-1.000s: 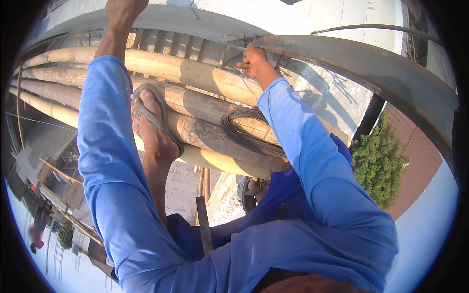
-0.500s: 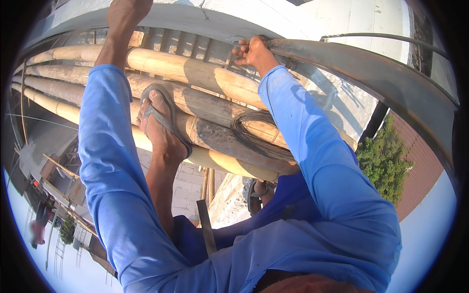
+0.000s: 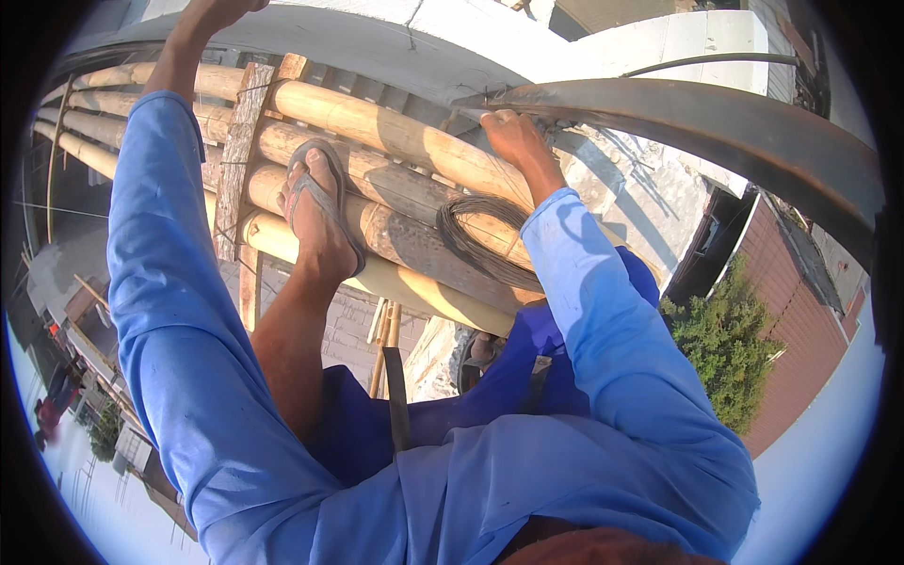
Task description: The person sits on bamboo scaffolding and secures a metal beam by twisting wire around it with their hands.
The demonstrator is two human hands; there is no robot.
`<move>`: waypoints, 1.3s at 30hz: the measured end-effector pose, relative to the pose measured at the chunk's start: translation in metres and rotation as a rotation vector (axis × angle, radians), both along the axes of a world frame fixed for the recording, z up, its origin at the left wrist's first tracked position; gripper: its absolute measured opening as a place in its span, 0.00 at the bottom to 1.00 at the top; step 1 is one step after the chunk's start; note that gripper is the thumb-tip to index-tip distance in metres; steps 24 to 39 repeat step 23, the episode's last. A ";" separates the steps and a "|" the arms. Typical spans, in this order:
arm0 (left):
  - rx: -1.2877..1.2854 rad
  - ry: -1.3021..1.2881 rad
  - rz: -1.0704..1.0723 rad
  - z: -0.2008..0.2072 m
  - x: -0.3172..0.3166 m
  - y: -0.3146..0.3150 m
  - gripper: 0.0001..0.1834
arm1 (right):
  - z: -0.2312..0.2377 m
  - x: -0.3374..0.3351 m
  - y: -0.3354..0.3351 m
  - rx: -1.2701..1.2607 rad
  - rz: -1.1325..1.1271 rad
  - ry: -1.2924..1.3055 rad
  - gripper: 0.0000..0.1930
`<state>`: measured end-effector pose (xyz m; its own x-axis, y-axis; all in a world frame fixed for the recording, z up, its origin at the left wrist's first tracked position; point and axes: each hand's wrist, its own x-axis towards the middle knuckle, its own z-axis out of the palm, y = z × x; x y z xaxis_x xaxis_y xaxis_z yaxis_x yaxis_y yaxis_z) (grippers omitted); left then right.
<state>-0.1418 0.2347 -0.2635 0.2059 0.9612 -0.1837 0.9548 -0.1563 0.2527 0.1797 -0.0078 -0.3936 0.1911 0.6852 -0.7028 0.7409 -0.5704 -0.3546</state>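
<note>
My right hand [image 3: 514, 137] is closed beside the near end of a long dark steel beam [image 3: 678, 108], which looks curved in this view. A small pale tip and a thin wire show at its fingers; what it grips I cannot make out. Up at the top left, the frame's edge cuts off my left hand [image 3: 218, 11], and its fingers barely show. Below my right hand, a coil of thin dark wire [image 3: 461, 252] lies on thick bamboo poles [image 3: 405, 137]. My foot in a grey flip-flop [image 3: 318, 193] stands on those poles.
A rough wooden crosspiece [image 3: 241, 155] is tied over the bamboo. A white concrete ledge [image 3: 377, 42] runs along the far side. Gaps below the poles show a lower paved surface. Right of me, a tree [image 3: 720, 344] and a reddish roof [image 3: 800, 320] lie below.
My right hand has gone from spread fingers to closed by the beam's end. My left hand has shifted left and up, partly out of frame. The view has shifted, uncovering the wooden crosspiece.
</note>
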 end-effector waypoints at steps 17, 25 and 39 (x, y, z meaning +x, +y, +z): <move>-0.358 0.055 0.086 0.048 -0.026 -0.011 0.13 | 0.023 -0.028 -0.044 -0.061 0.259 -0.106 0.37; -0.656 0.113 -0.005 0.100 -0.038 -0.024 0.17 | 0.026 -0.031 -0.032 -0.145 0.206 0.035 0.37; -0.656 0.113 -0.005 0.100 -0.038 -0.024 0.17 | 0.026 -0.031 -0.032 -0.145 0.206 0.035 0.37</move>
